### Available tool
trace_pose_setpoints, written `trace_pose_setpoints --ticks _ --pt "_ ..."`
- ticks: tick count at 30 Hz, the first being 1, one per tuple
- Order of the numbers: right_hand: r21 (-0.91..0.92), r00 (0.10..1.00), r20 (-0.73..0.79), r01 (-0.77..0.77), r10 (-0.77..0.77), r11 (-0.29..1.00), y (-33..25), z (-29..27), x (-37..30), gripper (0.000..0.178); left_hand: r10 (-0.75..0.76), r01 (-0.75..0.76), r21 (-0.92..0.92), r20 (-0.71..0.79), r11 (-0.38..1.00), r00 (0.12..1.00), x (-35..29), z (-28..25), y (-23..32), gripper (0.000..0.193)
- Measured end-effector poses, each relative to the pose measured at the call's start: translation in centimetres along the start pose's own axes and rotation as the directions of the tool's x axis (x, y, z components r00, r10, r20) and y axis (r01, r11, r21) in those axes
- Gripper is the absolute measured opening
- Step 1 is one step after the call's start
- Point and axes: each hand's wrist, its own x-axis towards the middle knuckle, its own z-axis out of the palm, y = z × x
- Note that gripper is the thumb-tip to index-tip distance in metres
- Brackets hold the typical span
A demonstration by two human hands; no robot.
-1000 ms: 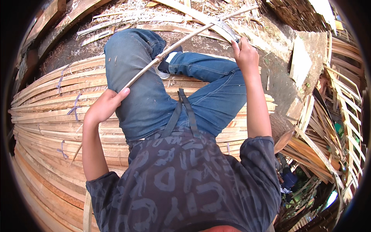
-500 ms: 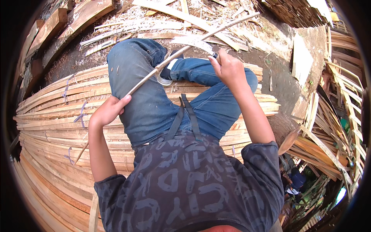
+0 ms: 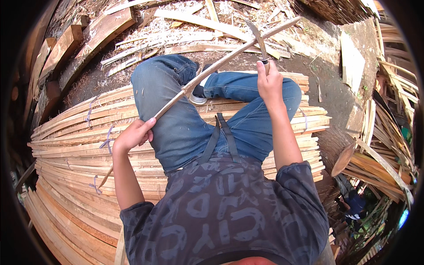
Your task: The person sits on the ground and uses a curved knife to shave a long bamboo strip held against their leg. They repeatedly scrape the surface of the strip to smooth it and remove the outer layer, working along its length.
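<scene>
A long, slim wooden stick (image 3: pixel 212 68) lies slantwise over my bent left leg, its far end up to the right. My left hand (image 3: pixel 133 134) is closed on it beside my left knee, thumb along the top. The stick's near end comes out behind my left wrist. In my right hand (image 3: pixel 270 86) is a curved knife (image 3: pixel 257 36), held by its handle above my right leg. Its blade points up and away, crossing the stick towards the far end. Whether the edge touches the wood I cannot tell.
I sit on bundled wooden strips (image 3: pixel 79 132) tied with purple string. Offcuts (image 3: pixel 198 21) and shavings litter the ground ahead. Thick timber beams (image 3: pixel 95 42) stand at far left. A cut log (image 3: pixel 343 161) and heaped slats (image 3: pixel 384 145) are on the right. Another person (image 3: pixel 354 203) shows at lower right.
My right hand has turned the knife: the blade, earlier pointing left along the stick, now points up and away across it. The left hand keeps its hold. The whole view has shifted slightly.
</scene>
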Motion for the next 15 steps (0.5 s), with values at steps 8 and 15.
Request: trace_pose_setpoints --ticks 8,15 --pt "0.707 0.853 0.466 -0.518 0.235 0.481 -2.8 1.1 -3.7 0.042 -0.041 0.044 -0.216 0.017 0.975 0.999 -1.9 1.0 0.0 0.058" --pt "0.111 0.925 0.376 0.017 -0.058 0.994 -4.7 0.6 -5.5 0.047 0.066 0.065 -0.477 0.254 0.877 0.965 -5.7 4.5 -3.5 0.052"
